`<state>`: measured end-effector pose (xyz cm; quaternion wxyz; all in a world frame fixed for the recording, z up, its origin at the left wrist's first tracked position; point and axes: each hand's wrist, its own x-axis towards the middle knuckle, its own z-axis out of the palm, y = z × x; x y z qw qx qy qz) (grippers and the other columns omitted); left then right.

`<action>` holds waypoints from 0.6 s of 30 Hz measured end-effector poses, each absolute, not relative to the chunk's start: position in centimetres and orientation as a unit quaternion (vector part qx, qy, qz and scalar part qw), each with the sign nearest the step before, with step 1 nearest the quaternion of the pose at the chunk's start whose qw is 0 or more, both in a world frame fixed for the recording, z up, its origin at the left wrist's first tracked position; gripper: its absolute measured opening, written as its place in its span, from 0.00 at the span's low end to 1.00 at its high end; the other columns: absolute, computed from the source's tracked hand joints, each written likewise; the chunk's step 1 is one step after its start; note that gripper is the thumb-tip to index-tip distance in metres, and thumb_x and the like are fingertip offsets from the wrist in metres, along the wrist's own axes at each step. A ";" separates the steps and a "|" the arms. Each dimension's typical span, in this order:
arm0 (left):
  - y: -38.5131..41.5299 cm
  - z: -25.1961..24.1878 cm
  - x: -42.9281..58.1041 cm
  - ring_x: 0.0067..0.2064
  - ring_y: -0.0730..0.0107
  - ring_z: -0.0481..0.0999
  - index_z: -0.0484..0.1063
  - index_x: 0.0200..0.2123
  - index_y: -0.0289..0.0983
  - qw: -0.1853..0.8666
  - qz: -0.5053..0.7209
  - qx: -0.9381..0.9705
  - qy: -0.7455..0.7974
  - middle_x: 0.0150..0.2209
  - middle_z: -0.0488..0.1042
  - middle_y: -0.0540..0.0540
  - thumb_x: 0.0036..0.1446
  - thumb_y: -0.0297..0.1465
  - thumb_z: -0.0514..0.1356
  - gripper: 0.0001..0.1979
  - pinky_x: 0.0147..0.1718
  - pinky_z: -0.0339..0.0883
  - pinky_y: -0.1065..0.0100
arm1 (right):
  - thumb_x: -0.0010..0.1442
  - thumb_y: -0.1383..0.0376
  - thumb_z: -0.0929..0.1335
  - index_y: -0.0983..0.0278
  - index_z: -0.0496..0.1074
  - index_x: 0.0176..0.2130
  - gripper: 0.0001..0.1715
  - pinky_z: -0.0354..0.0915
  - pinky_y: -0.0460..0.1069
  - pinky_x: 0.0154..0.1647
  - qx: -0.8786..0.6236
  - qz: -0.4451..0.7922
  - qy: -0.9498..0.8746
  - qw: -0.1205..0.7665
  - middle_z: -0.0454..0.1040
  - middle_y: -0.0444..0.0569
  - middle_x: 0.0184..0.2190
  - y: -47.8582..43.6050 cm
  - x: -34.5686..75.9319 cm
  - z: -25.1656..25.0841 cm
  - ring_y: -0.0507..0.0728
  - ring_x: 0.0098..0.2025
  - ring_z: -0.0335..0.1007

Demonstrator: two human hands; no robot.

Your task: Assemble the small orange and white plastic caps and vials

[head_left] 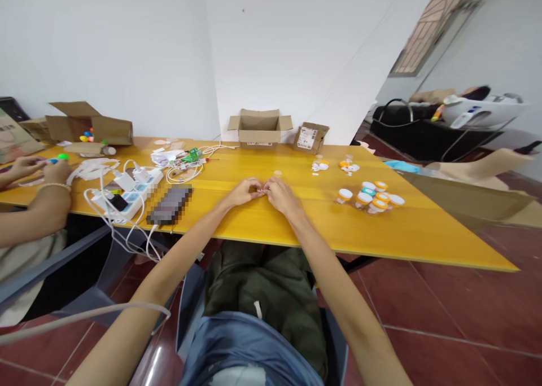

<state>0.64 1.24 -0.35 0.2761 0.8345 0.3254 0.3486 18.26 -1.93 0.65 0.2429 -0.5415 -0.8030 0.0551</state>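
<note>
forearms lead to mid-frame: left hand and right hand pinched together on a tiny pale piece, low over the bench. judged light, easily dropped; grip its edges by fingertips.

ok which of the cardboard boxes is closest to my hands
The open box straight ahead by the wall, flaps up. The small labelled box sits to its right, and the large box is far off to the left.
</note>
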 end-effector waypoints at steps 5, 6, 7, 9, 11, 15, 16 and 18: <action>1.0 -0.2 0.5 0.42 0.64 0.75 0.77 0.32 0.37 0.285 0.346 0.834 0.323 0.36 0.77 0.46 0.57 0.37 0.65 0.09 0.49 0.68 0.60 | 0.63 0.72 0.64 0.62 0.75 0.38 0.10 0.64 0.54 0.49 -0.552 0.031 -0.805 0.216 0.75 0.55 0.46 -2.0 18.0 0.8 0.61 0.50 0.70; 1.0 -0.2 0.5 0.42 0.64 0.75 0.77 0.33 0.37 0.287 0.347 0.833 0.322 0.37 0.77 0.46 0.57 0.37 0.65 0.09 0.49 0.68 0.60 | 0.62 0.72 0.64 0.62 0.75 0.37 0.10 0.64 0.53 0.49 -0.548 0.036 -0.805 0.222 0.75 0.55 0.45 -1.9 18.1 0.7 0.61 0.49 0.70; 1.0 -0.2 0.5 0.42 0.64 0.75 0.77 0.32 0.37 0.289 0.348 0.832 0.322 0.37 0.78 0.46 0.57 0.37 0.65 0.09 0.50 0.68 0.60 | 0.62 0.72 0.64 0.62 0.75 0.36 0.10 0.64 0.53 0.49 -0.543 0.045 -0.806 0.232 0.75 0.55 0.45 -1.7 18.1 0.6 0.61 0.49 0.71; 1.0 -0.3 0.5 0.42 0.64 0.75 0.77 0.32 0.37 0.295 0.349 0.829 0.323 0.37 0.78 0.46 0.57 0.36 0.66 0.08 0.51 0.68 0.59 | 0.62 0.73 0.64 0.61 0.74 0.34 0.11 0.64 0.53 0.49 -0.526 0.064 -0.808 0.259 0.76 0.53 0.43 -1.4 18.4 0.4 0.60 0.48 0.71; 1.0 -0.3 0.5 0.43 0.64 0.76 0.78 0.32 0.37 0.299 0.352 0.825 0.325 0.37 0.78 0.46 0.56 0.36 0.66 0.08 0.51 0.68 0.59 | 0.62 0.73 0.65 0.62 0.74 0.33 0.11 0.64 0.53 0.49 -0.508 0.079 -0.810 0.283 0.76 0.52 0.42 -1.2 18.6 0.1 0.59 0.48 0.71; 1.0 -0.4 0.6 0.42 0.64 0.76 0.78 0.33 0.37 0.309 0.353 0.821 0.325 0.37 0.79 0.46 0.56 0.37 0.66 0.08 0.50 0.68 0.60 | 0.62 0.72 0.65 0.61 0.74 0.34 0.10 0.64 0.53 0.49 -0.497 0.081 -0.811 0.298 0.76 0.52 0.41 -1.3 18.9 -0.2 0.59 0.47 0.71; 1.0 -0.4 0.6 0.42 0.65 0.76 0.78 0.33 0.37 0.310 0.354 0.821 0.325 0.38 0.79 0.46 0.56 0.36 0.66 0.08 0.50 0.68 0.60 | 0.62 0.72 0.65 0.61 0.75 0.35 0.10 0.64 0.53 0.49 -0.495 0.078 -0.813 0.297 0.76 0.51 0.41 -1.4 18.9 -0.2 0.59 0.47 0.70; 1.0 -0.4 0.6 0.42 0.65 0.76 0.78 0.32 0.37 0.312 0.355 0.819 0.325 0.38 0.79 0.46 0.56 0.36 0.67 0.08 0.50 0.68 0.60 | 0.62 0.73 0.64 0.60 0.75 0.36 0.11 0.64 0.53 0.49 -0.486 0.071 -0.820 0.295 0.76 0.51 0.42 -1.6 18.9 -0.1 0.59 0.47 0.70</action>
